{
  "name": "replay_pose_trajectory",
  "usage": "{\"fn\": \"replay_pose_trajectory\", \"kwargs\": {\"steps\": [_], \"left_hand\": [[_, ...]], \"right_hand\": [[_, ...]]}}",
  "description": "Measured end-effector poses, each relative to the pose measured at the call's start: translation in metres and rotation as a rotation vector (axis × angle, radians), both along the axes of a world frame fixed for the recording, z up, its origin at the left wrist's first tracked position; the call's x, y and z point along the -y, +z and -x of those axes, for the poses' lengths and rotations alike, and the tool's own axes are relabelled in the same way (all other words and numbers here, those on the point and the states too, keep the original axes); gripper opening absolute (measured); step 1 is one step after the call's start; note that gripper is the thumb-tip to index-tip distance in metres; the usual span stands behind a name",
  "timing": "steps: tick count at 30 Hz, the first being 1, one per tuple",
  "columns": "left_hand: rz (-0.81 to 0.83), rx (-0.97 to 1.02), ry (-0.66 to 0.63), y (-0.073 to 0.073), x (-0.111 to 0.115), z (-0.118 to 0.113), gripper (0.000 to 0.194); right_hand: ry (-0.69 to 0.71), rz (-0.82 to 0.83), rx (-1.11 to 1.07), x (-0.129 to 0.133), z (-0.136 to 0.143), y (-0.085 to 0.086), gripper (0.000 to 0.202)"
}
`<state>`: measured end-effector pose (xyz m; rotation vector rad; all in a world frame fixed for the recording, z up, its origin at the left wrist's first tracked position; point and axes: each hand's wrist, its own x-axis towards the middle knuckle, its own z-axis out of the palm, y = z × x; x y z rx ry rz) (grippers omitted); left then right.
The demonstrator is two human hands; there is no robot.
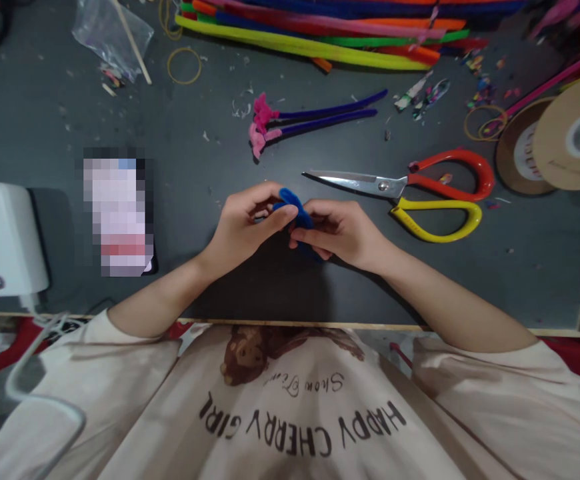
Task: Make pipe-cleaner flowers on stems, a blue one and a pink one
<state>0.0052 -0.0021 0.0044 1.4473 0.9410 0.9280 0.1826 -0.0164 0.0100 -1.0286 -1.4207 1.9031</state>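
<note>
A bent blue fuzzy piece (304, 217) is held between both hands near the table's front edge. My left hand (250, 223) pinches its upper left part between thumb and fingers. From the right, my right hand (343, 230) closes its thumb and fingers on the lower part. Fingers hide much of the piece's shape. Beyond the hands lie two purple stems (330, 123) with pink fuzzy tips (263, 127). Scissors (383, 185) with one red and one yellow handle lie just beyond my right hand, blades pointing left.
Colourful fuzzy sticks (310, 47) lie along the back. Ribbon spools (547, 150) sit at the right. At the left are a blurred-screen phone (120, 217) and a white device (7, 240) with a cable. A plastic bag (113, 33) and rubber bands (184, 65) lie at the back left.
</note>
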Motion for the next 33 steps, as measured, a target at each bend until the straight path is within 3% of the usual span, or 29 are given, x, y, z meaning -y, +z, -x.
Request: {"fn": "replay_pose_trajectory", "kwargs": {"steps": [5,9,14,17,19,22,29,33], "left_hand": [[-0.008,-0.013,0.006,0.002,0.000,0.000,0.022],[0.023,-0.058,0.009,0.005,-0.002,0.002,0.016],[0.046,-0.154,0.011,0.008,-0.003,0.004,0.014],[0.016,-0.243,-0.065,0.008,-0.003,0.005,0.012],[-0.028,-0.329,-0.142,0.008,-0.002,0.005,0.011],[-0.070,-0.384,-0.189,0.009,0.000,0.005,0.008],[0.098,-0.126,-0.080,0.011,0.004,0.001,0.031],[0.098,-0.143,-0.068,0.013,0.003,0.001,0.032]], "right_hand": [[0.029,-0.038,0.044,-0.001,0.000,-0.001,0.009],[0.050,-0.174,0.125,-0.001,-0.003,-0.001,0.009],[-0.023,-0.649,0.369,-0.005,-0.013,-0.001,0.011],[-0.041,-0.981,0.524,-0.008,-0.021,-0.003,0.017],[0.008,-1.095,0.650,-0.010,-0.025,-0.004,0.023],[0.063,-1.121,0.787,-0.010,-0.028,-0.005,0.031],[-0.058,-1.072,0.794,-0.004,-0.024,-0.004,0.035],[-0.028,-1.122,0.853,-0.005,-0.025,-0.004,0.035]]}}
